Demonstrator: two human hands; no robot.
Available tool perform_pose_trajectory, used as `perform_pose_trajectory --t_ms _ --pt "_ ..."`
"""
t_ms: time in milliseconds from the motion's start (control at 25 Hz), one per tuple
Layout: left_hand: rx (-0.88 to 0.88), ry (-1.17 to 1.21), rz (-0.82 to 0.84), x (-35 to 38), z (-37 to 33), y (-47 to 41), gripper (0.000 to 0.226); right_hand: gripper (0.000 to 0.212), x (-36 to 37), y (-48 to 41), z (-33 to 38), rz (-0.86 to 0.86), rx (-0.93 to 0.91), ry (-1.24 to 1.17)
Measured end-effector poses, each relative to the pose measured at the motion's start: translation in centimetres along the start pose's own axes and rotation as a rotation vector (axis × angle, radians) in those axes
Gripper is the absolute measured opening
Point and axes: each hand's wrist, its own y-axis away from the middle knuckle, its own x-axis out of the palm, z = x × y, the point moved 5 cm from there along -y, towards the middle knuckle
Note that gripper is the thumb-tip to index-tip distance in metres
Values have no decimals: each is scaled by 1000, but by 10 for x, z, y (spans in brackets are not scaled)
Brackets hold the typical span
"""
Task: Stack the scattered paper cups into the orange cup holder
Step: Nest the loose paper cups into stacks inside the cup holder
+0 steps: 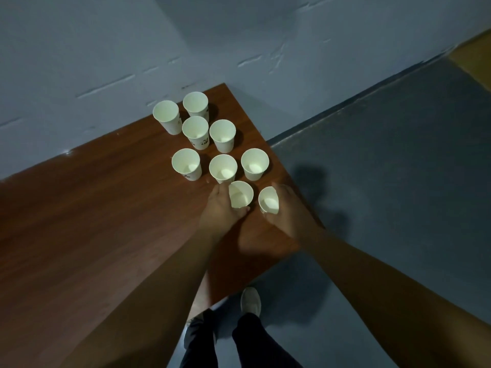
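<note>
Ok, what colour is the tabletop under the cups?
The tabletop is reddish-brown wood grain, seen in the head view.

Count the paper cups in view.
9. Four far cups at the back corner of the table; three middle cups in a row; left-hand cup in the left hand; right-hand cup in the right hand. Nested extras could be hidden.

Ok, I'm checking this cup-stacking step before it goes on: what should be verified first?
1. Left hand grips the left cup: ok.
2. Right hand grips the right cup: ok.
3. Held cups lifted off the table: cannot tell.
4. Seven free cups upright: ok.
5. Orange cup holder in view: not ok, none visible.
</note>
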Motion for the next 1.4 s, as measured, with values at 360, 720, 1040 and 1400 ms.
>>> perform_pose_trajectory --t_ms 360,720,1040,1400 --pt "-59 155 -214 -70 22 59 64 78 -22 -2 78 43 -181 -65" --pt "-235 167 -685 -258 113 181 66 78 32 -16 275 235 -483 -21" --pt "-386 216 -956 -368 241 302 57 77 125 21 450 357 -696 -60" --pt "-409 244 -1110 -485 377 342 58 75 245 43 590 425 -716 -61"
